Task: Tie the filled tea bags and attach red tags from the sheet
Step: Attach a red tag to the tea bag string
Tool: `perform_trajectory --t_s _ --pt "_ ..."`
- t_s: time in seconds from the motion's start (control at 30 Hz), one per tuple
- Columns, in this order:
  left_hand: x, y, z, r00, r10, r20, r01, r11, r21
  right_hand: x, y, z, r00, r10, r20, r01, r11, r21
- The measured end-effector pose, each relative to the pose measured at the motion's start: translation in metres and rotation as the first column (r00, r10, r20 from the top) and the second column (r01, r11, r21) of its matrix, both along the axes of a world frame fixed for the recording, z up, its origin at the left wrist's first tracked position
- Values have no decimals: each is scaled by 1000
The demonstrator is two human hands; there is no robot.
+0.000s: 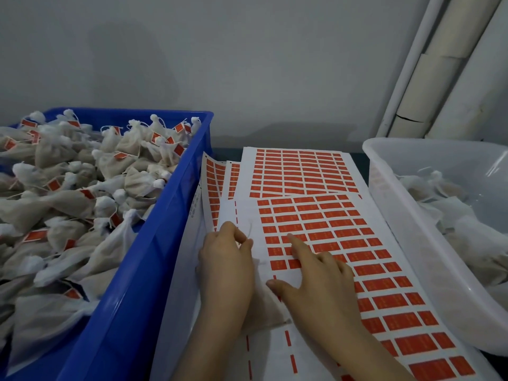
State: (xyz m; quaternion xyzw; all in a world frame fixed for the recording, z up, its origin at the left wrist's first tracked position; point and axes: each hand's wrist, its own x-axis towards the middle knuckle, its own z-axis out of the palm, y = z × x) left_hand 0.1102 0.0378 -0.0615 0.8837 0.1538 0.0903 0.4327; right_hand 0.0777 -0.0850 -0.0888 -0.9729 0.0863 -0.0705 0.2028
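A white sheet of red tags (324,224) lies in front of me, with more sheets (299,171) under it further back. My left hand (226,259) pinches a thin white string (249,229) of a filled tea bag (264,306) that lies under both hands on the sheet. My right hand (319,276) rests on the sheet, its index finger stretched out onto a red tag (298,237) in the left columns. Part of the bag is hidden by my hands.
A blue crate (154,229) on the left is heaped with several tied tea bags carrying red tags (82,182). A translucent white tub (406,215) on the right holds several untagged bags (445,207). White pipes (439,64) run up the grey wall behind.
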Motion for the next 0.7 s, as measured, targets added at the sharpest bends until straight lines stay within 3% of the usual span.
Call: perform_trajectory --t_s 0.3,0.5,0.7 --pt "1 2 5 991 76 112 -39 953 -300 0 1 -1 997 -12 70 19 995 -99" --pt "5 2 2 976 -213 -44 180 904 -389 6 -3 3 997 -24 70 24 1000 -7" --pt "4 24 9 879 -464 -106 312 730 -608 14 -17 15 996 78 35 -84 968 236"
